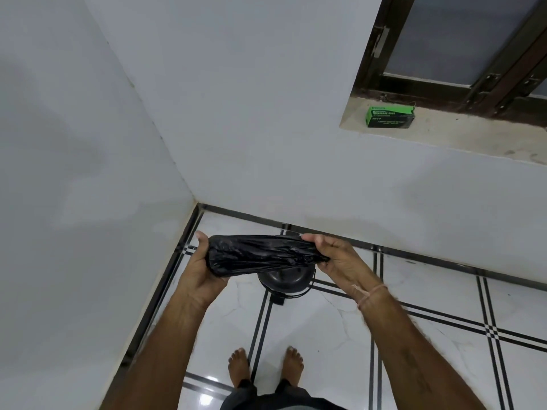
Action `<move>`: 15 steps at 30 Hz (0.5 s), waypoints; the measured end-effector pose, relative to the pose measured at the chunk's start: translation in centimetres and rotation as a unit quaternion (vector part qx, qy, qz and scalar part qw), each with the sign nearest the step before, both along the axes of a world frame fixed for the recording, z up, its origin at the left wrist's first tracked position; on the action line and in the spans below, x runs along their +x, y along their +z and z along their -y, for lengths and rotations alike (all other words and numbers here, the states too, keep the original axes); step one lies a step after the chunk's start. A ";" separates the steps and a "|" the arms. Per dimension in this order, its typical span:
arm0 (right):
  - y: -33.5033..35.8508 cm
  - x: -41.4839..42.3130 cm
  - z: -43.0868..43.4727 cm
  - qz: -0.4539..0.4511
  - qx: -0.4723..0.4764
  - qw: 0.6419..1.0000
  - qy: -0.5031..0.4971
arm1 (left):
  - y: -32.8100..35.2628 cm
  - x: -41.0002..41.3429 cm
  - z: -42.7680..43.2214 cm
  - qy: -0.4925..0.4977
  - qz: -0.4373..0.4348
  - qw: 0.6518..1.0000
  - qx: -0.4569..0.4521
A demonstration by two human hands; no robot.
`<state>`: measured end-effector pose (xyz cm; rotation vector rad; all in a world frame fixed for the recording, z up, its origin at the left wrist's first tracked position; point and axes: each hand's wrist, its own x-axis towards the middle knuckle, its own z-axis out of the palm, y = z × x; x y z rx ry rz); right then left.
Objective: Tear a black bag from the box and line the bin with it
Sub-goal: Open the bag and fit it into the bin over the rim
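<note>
— Where's the bag (260,255)?

— Bunched up, stretched between both hands right above the bin (284,280). Left hand (201,261) grips one end, right hand (334,255) pinches the other, probably hunting for the mouth to open it.

— And the box (390,116)?

— Up on the window ledge (444,134), well away from the bin, out of the way now the bag's torn off.

You are standing barefoot in the corner of a plain room in a home, on a glossy white tiled floor (340,327) crossed by thin black double lines. Bare white walls (266,128) meet at far left. High at far right, a dark wooden window frame (414,81) sits above a stone sill (473,134) holding a green box (390,117) of garbage bags.
</note>
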<state>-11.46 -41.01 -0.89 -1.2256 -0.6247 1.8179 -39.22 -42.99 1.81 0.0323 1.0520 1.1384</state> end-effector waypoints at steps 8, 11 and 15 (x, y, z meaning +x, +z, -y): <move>-2.1 2.8 0.2 -0.060 -0.021 0.993 -0.097 | -0.5 -0.3 0.7 0.081 -0.001 0.996 -0.031; -1.8 2.2 0.5 -0.013 0.009 0.999 -0.033 | -0.9 0.6 0.9 0.081 0.011 0.995 -0.058; -2.3 2.9 0.4 0.012 0.035 0.999 0.004 | -1.2 0.0 0.6 0.124 0.030 0.990 -0.061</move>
